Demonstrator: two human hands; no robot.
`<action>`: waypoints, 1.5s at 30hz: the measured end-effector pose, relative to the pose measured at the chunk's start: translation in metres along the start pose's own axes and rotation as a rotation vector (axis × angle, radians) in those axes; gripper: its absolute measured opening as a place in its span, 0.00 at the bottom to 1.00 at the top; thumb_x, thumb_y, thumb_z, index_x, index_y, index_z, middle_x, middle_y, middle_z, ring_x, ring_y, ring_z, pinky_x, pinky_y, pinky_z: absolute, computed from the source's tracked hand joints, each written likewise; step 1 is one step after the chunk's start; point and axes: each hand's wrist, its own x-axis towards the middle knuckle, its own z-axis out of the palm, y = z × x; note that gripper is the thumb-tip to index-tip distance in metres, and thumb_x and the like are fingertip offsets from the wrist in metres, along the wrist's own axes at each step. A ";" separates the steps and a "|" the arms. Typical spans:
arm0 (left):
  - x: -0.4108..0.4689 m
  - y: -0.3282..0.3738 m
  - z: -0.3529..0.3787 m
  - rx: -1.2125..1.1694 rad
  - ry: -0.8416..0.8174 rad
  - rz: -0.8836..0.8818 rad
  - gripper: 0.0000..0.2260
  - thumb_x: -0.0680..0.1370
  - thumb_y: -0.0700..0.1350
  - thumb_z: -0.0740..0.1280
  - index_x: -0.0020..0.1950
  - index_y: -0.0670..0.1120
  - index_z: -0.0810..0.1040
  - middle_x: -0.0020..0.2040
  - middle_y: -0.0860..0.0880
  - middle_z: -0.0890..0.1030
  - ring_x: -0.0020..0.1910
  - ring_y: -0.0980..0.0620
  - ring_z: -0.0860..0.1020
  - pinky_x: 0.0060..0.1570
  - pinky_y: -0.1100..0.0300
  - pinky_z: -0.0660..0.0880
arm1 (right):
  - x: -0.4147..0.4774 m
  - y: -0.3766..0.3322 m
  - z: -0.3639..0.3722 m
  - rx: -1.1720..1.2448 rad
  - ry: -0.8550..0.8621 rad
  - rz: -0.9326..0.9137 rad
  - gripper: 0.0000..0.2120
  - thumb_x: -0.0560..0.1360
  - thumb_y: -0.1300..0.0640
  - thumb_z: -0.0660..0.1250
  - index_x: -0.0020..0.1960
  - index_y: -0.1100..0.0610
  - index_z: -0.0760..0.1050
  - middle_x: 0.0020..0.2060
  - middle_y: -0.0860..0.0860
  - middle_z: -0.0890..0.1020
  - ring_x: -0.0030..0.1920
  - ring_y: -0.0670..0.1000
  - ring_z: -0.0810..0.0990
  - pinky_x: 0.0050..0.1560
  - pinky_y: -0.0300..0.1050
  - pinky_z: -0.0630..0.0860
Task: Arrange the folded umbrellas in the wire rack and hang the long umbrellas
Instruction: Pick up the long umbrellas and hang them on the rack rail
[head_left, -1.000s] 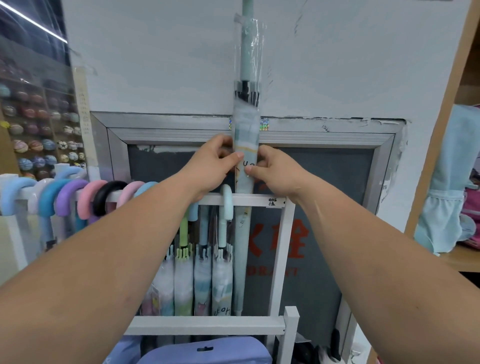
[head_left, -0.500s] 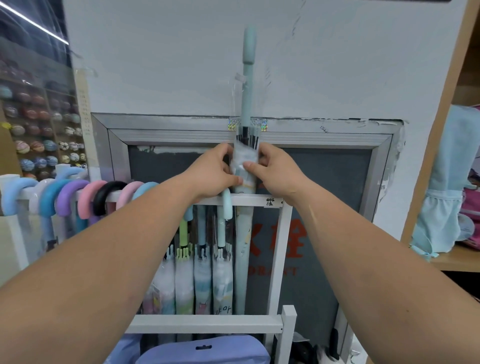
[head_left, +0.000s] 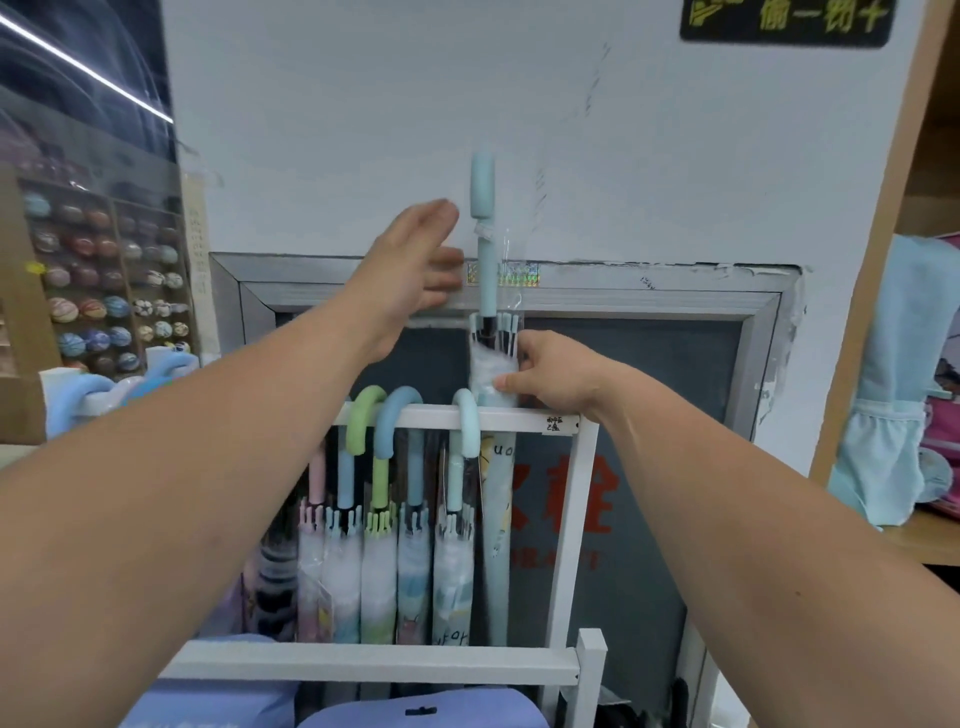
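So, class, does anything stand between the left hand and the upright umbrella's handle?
Nothing visible: the left hand is open just left of the pale blue handle, only bare wall between them. The right hand grips the umbrella lower down.

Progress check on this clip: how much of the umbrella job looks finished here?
Done: several long umbrellas hang by curved handles on the white rail. In hand: the right hand grips a pale blue umbrella upright, its handle above the rail, unhooked; the left hand is open beside its shaft. Left: hooking that one; no wire rack shows.
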 end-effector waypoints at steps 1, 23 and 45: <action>0.004 0.006 -0.001 -0.002 -0.046 0.017 0.24 0.79 0.64 0.64 0.72 0.57 0.69 0.64 0.45 0.79 0.61 0.44 0.81 0.63 0.48 0.76 | 0.001 -0.001 0.000 -0.024 -0.012 0.007 0.07 0.77 0.56 0.72 0.49 0.54 0.73 0.37 0.47 0.76 0.38 0.49 0.75 0.37 0.41 0.69; -0.017 -0.023 0.025 0.249 -0.388 -0.002 0.23 0.72 0.55 0.74 0.66 0.60 0.72 0.55 0.45 0.84 0.51 0.54 0.81 0.57 0.54 0.75 | -0.026 -0.009 -0.047 0.320 0.106 -0.002 0.17 0.80 0.41 0.63 0.66 0.45 0.75 0.56 0.49 0.84 0.53 0.51 0.85 0.56 0.53 0.82; -0.039 -0.052 0.016 1.162 -0.657 -0.009 0.36 0.72 0.65 0.73 0.75 0.51 0.67 0.68 0.49 0.77 0.64 0.49 0.75 0.66 0.50 0.71 | -0.044 0.015 0.002 -0.119 -0.079 -0.114 0.24 0.70 0.42 0.76 0.63 0.44 0.75 0.60 0.41 0.81 0.64 0.42 0.77 0.71 0.51 0.70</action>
